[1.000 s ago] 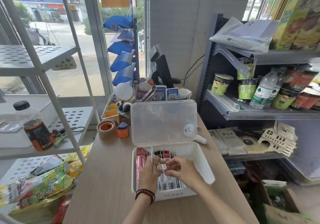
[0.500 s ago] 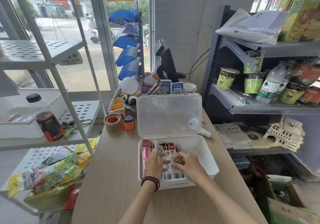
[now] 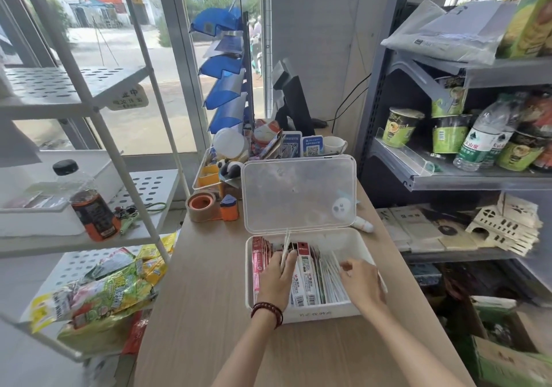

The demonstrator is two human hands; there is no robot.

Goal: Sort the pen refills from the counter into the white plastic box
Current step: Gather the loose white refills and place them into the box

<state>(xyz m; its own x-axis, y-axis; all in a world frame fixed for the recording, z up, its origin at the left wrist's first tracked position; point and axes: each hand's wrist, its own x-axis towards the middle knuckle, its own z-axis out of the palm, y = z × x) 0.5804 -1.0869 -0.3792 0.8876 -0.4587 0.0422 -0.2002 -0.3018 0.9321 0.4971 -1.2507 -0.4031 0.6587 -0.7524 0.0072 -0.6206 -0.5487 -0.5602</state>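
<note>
Loose pen refills [image 3: 330, 277] lie in the right half of the white plastic box [image 3: 301, 315], their long axes running front to back, from the person toward the raised lid [image 3: 298, 192], and fanning slightly at the far ends. To their left in the same box stand packaged refills [image 3: 307, 282] with barcode labels, and beyond those a row of red packets [image 3: 258, 259] against the left wall. The right hand [image 3: 363, 283] is the nearer one. It reaches in from the right rim with fingers bent down, the fingertips [image 3: 346, 267] touching or just over the far ends of the loose refills; whether they have pinched one cannot be told. From that hand the refills lie just to the left and below, so any lift or straightening would likely run along their length rather than across it. The left hand [image 3: 276, 279], a beaded bracelet [image 3: 267, 312] at its wrist, rests over the left half of the box, its fingers closed round a small bunch of refills [image 3: 286, 244] that stands nearly upright with its tips rising toward the lid. That bunch appears to be next for the loose pile, a short way to its right. The box sits on the wooden counter [image 3: 209, 297], well apart from a tape roll [image 3: 201, 205] farther back on the left.
</note>
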